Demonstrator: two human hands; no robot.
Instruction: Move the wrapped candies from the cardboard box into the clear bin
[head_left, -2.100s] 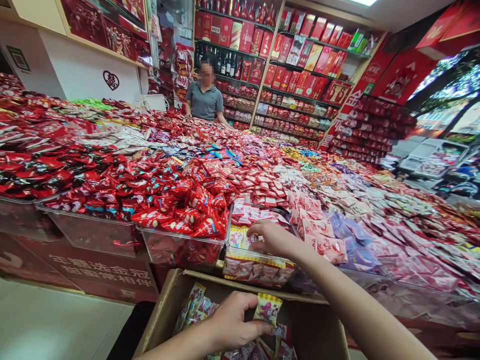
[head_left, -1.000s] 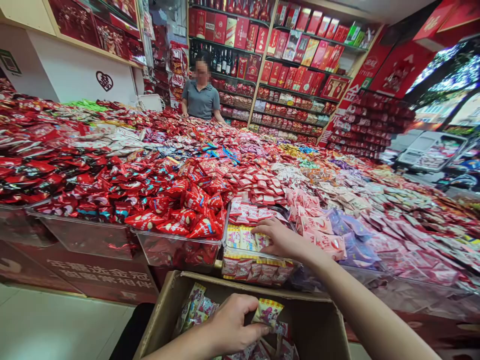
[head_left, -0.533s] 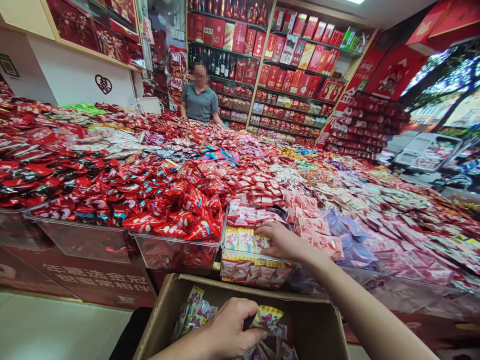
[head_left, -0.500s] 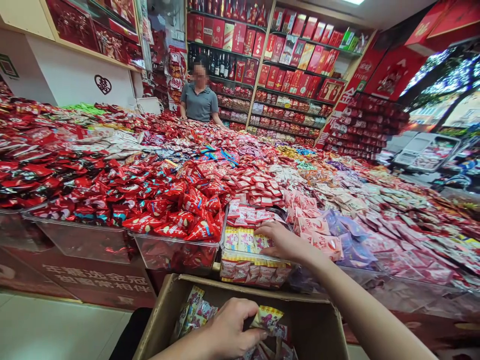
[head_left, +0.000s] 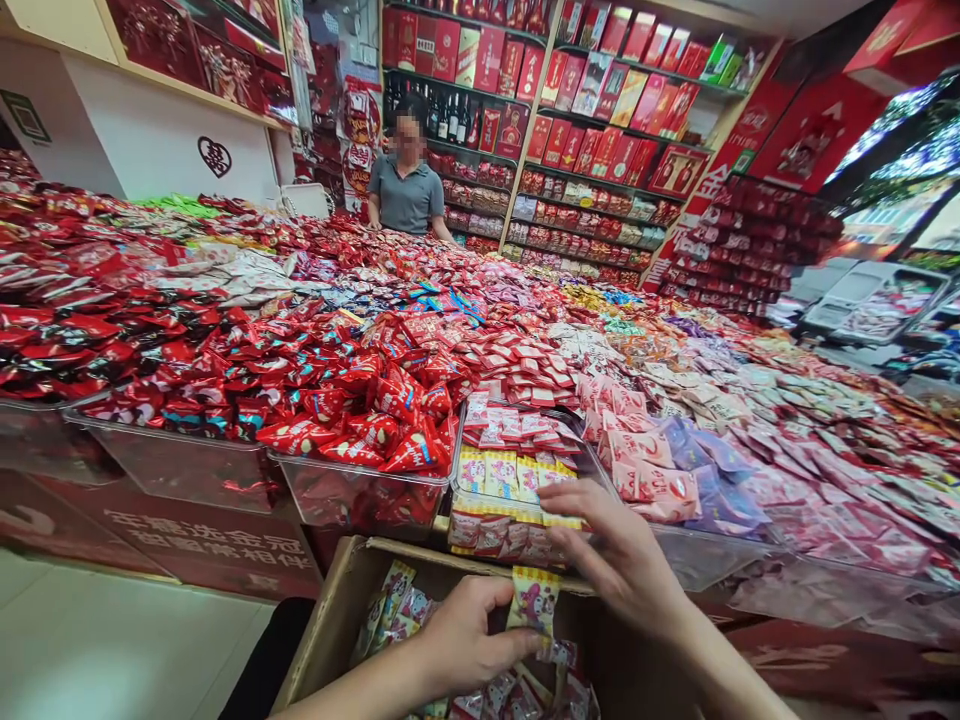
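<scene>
My left hand (head_left: pixel 480 632) pinches a yellow-and-white candy packet (head_left: pixel 535 600) with a pink cartoon figure, holding it upright above an open cardboard box (head_left: pixel 330 610). Loose candy packets (head_left: pixel 397 605) of the same look lie inside the box, partly covered by my left arm. My right hand (head_left: pixel 619 555) holds nothing; its fingers are apart, between the box and a clear plastic bin (head_left: pixel 459 500). In that bin, matching yellow packets (head_left: pixel 499 472) stand in a row at the front, with red-and-white packets (head_left: pixel 510 425) behind them.
Left of that bin is another of red snack packets (head_left: pixel 375 430). Pink packets (head_left: pixel 649 470) and purple packets (head_left: pixel 705 480) lie on the right. A person (head_left: pixel 409 185) in a grey shirt stands beyond the heaped display, before shelves of red boxes (head_left: pixel 570 140).
My right hand has drawn back from the yellow packets in the bin, toward the box. My left hand has raised its packet and turned it upright.
</scene>
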